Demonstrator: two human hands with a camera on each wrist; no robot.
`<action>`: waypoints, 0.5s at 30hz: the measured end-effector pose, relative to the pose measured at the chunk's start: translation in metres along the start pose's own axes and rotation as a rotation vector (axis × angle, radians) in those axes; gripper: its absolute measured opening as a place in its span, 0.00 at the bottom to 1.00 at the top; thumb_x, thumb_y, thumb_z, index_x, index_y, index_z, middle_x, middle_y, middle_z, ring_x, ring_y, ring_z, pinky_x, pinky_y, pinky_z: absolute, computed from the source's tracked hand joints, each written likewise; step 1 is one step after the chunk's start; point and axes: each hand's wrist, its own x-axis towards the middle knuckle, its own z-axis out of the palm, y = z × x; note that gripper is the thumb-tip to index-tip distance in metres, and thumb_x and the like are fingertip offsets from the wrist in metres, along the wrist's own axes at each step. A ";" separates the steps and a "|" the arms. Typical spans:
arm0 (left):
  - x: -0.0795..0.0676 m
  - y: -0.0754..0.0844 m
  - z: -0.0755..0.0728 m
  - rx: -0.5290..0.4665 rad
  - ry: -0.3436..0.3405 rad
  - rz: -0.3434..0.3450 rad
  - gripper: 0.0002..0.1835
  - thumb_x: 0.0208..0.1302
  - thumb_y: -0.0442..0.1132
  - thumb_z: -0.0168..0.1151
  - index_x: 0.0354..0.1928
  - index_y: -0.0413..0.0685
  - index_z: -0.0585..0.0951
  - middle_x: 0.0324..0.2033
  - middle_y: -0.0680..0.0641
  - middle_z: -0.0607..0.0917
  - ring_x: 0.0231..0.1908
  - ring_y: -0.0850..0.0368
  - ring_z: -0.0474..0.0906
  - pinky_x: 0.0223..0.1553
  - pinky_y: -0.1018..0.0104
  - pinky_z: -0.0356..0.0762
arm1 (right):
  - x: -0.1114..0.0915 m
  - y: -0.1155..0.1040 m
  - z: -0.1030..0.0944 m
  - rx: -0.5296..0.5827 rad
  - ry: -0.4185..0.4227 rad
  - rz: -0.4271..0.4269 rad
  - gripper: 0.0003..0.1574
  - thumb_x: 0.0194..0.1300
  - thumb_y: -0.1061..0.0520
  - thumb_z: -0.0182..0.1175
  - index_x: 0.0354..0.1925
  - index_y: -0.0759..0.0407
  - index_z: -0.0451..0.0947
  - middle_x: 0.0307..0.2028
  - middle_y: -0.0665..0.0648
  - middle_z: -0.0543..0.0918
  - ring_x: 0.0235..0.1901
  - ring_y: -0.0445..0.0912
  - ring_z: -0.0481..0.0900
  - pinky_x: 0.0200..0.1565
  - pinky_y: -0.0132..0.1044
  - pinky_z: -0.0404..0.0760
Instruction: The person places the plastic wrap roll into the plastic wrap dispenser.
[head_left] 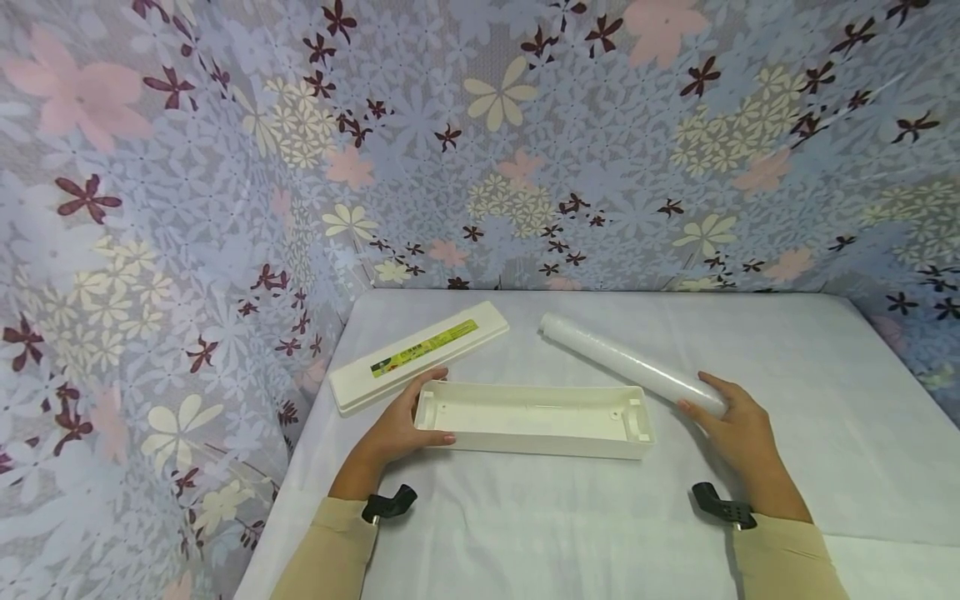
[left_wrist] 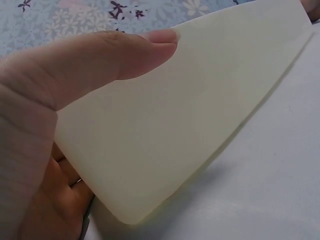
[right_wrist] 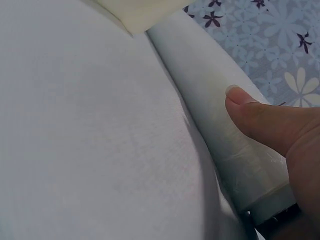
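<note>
L hand (head_left: 397, 425) is closed round the L end of an open cream plastic box (head_left: 525, 443), ctr of frame, slightly low; the near wall is pressed by the thumb, & the far side is reached by the fingers. In the L wrist view the thumb is seen laid along the outer wall. Roll of clear film (head_left: 622, 357), R of ctr, is held at its lower-R end btw thumb & fingers of R hand (head_left: 742, 429); in the R wrist view most of those fingers are hidden.

Box: long, rect., open side up, inner floor exposed; a raised bracket is moulded at each short end, & small round marks are seen on the floor near both. Roll is laid diagonally just beyond the box's R end, outside it, upper end pointed toward upper ctr.

Matching lid (head_left: 420, 357) is placed L of ctr, angled, behind the L hand, w/ a green-yellow label (head_left: 450, 335) on top; print too small to be read. Whether lid is touched by L fingertips can't be told.

All are set on a white cloth (head_left: 555, 517), backed by floral fabric (head_left: 465, 167).
</note>
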 end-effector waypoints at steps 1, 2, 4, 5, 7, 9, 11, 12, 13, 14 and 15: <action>0.000 0.001 0.000 -0.003 0.000 -0.006 0.61 0.45 0.38 0.89 0.81 0.55 0.62 0.75 0.42 0.68 0.62 0.45 0.75 0.62 0.47 0.72 | 0.000 0.000 0.000 0.005 0.003 0.004 0.48 0.72 0.40 0.69 0.76 0.67 0.66 0.67 0.82 0.68 0.62 0.78 0.69 0.56 0.73 0.69; 0.000 0.001 0.000 -0.006 0.000 -0.010 0.61 0.45 0.38 0.89 0.81 0.56 0.63 0.74 0.42 0.69 0.61 0.45 0.76 0.62 0.47 0.72 | 0.000 0.000 0.000 0.007 0.005 0.008 0.48 0.72 0.40 0.69 0.76 0.67 0.66 0.67 0.81 0.68 0.62 0.78 0.69 0.56 0.73 0.69; -0.001 0.002 0.000 -0.010 0.002 -0.014 0.61 0.45 0.37 0.89 0.81 0.57 0.64 0.73 0.44 0.70 0.61 0.45 0.76 0.61 0.46 0.73 | 0.000 0.000 0.000 0.015 0.011 0.016 0.48 0.71 0.41 0.71 0.75 0.66 0.68 0.67 0.81 0.69 0.63 0.78 0.69 0.57 0.73 0.69; -0.001 0.002 0.001 -0.012 0.001 -0.013 0.60 0.45 0.37 0.89 0.81 0.57 0.64 0.73 0.44 0.71 0.60 0.45 0.76 0.61 0.46 0.73 | 0.000 0.000 0.000 0.022 0.017 0.019 0.48 0.70 0.41 0.72 0.75 0.66 0.68 0.67 0.80 0.69 0.63 0.77 0.69 0.57 0.73 0.69; -0.001 0.002 0.001 -0.015 0.002 -0.007 0.60 0.45 0.37 0.89 0.80 0.56 0.64 0.72 0.43 0.71 0.60 0.44 0.76 0.61 0.46 0.73 | -0.001 0.000 -0.001 0.039 0.029 0.029 0.48 0.68 0.41 0.73 0.74 0.65 0.70 0.67 0.79 0.71 0.63 0.76 0.70 0.57 0.72 0.69; 0.000 0.001 0.001 -0.017 0.002 0.004 0.59 0.45 0.37 0.89 0.80 0.54 0.65 0.73 0.43 0.70 0.61 0.44 0.76 0.61 0.47 0.73 | -0.002 0.000 -0.001 0.058 0.040 0.043 0.48 0.67 0.40 0.74 0.74 0.64 0.71 0.68 0.78 0.71 0.63 0.75 0.70 0.58 0.71 0.69; 0.000 -0.001 0.000 -0.014 0.002 0.013 0.59 0.46 0.37 0.89 0.79 0.52 0.65 0.74 0.43 0.69 0.62 0.45 0.76 0.61 0.48 0.74 | -0.002 0.000 -0.002 0.086 0.048 0.060 0.48 0.66 0.40 0.75 0.74 0.62 0.72 0.68 0.77 0.71 0.64 0.74 0.70 0.58 0.71 0.69; 0.000 -0.001 0.000 -0.013 0.002 0.016 0.59 0.45 0.37 0.89 0.79 0.52 0.65 0.75 0.44 0.69 0.62 0.45 0.76 0.60 0.49 0.74 | -0.003 0.000 -0.002 0.098 0.050 0.070 0.49 0.66 0.39 0.75 0.74 0.61 0.72 0.69 0.76 0.71 0.64 0.73 0.69 0.59 0.70 0.68; 0.000 -0.001 0.000 -0.016 0.001 0.018 0.58 0.45 0.37 0.90 0.79 0.52 0.65 0.74 0.45 0.69 0.61 0.45 0.76 0.60 0.49 0.74 | -0.003 -0.001 -0.003 0.106 0.052 0.080 0.49 0.66 0.38 0.75 0.74 0.60 0.73 0.69 0.76 0.71 0.65 0.73 0.69 0.59 0.70 0.68; 0.001 -0.002 0.000 -0.014 0.001 0.019 0.58 0.45 0.38 0.90 0.79 0.52 0.66 0.73 0.46 0.70 0.61 0.46 0.76 0.60 0.49 0.75 | -0.003 -0.001 -0.003 0.123 0.052 0.094 0.49 0.65 0.37 0.75 0.74 0.59 0.72 0.70 0.75 0.70 0.65 0.72 0.68 0.59 0.70 0.67; 0.001 -0.002 0.000 -0.014 0.001 0.020 0.58 0.45 0.38 0.90 0.79 0.52 0.66 0.73 0.47 0.71 0.61 0.46 0.76 0.59 0.50 0.75 | -0.003 -0.001 -0.004 0.142 0.052 0.110 0.50 0.65 0.36 0.75 0.75 0.58 0.72 0.71 0.75 0.70 0.66 0.72 0.68 0.59 0.70 0.67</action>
